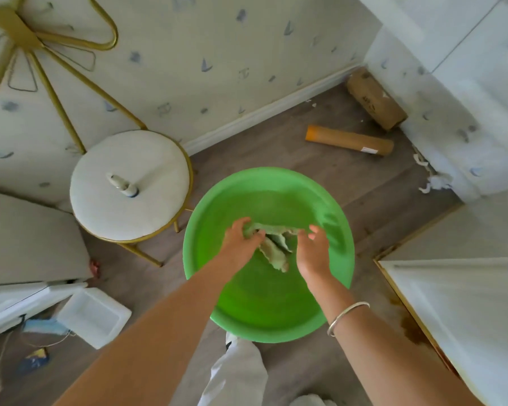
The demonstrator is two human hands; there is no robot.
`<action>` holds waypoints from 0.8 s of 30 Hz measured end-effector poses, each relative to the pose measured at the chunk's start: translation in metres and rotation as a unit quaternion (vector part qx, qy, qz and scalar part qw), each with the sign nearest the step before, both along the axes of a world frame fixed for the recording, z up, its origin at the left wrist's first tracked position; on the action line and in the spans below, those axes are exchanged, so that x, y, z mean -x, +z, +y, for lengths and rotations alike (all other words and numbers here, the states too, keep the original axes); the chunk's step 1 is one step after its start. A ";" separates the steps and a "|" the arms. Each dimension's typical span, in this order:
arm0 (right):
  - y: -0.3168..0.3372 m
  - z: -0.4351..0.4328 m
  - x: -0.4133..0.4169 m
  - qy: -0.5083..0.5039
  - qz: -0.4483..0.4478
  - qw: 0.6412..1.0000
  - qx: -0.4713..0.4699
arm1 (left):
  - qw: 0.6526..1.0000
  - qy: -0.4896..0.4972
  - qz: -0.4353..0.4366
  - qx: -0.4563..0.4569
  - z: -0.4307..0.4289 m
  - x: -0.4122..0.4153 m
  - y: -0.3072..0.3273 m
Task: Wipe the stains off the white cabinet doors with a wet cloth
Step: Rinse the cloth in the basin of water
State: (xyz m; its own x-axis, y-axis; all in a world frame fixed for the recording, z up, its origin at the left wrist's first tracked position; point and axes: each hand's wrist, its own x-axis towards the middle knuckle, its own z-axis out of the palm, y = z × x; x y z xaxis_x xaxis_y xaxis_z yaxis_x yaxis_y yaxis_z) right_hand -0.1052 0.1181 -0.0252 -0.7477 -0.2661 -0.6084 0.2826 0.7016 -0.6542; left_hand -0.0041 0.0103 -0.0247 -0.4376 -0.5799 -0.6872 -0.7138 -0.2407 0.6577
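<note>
A round green basin (pixel 329 206) stands on the wood floor below me. Over its middle both my hands hold a pale green wet cloth (pixel 274 247). My left hand (pixel 241 238) is closed on the cloth's left end. My right hand (pixel 313 249) grips the right end, its fingertips partly spread. The cloth's loose part hangs down between the hands. White cabinet doors (pixel 481 83) rise at the right, with faint grey marks on the lower panel. I cannot tell whether water lies in the basin.
A white-cushioned stool with gold legs (pixel 129 183) carries a small bottle (pixel 123 184) at the left. Two cardboard tubes (pixel 349 140) lie near the skirting board. A white tray (pixel 96 315) and clutter sit bottom left. A gold-edged white surface (pixel 458 303) with brown stains is at the right.
</note>
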 end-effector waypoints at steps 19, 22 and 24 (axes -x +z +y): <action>-0.059 0.003 0.009 0.278 0.071 0.944 -0.161 | 0.970 -0.171 -0.127 0.118 -0.004 0.007 -0.057; -0.054 -0.003 0.013 0.132 0.098 0.976 -0.143 | 0.990 -0.056 -0.123 0.050 -0.008 0.002 -0.057; -0.052 0.001 0.012 0.155 0.140 0.972 -0.110 | 0.987 -0.043 -0.148 0.050 -0.008 -0.002 -0.056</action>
State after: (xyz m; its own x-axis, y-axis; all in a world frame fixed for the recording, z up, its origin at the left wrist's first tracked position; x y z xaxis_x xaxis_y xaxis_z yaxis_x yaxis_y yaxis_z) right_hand -0.1171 0.1187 -0.0775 -0.7969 -0.3903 -0.4610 -0.1311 0.8567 -0.4988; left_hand -0.0020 0.0023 -0.0811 -0.2762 -0.6207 -0.7338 -0.8932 -0.1160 0.4343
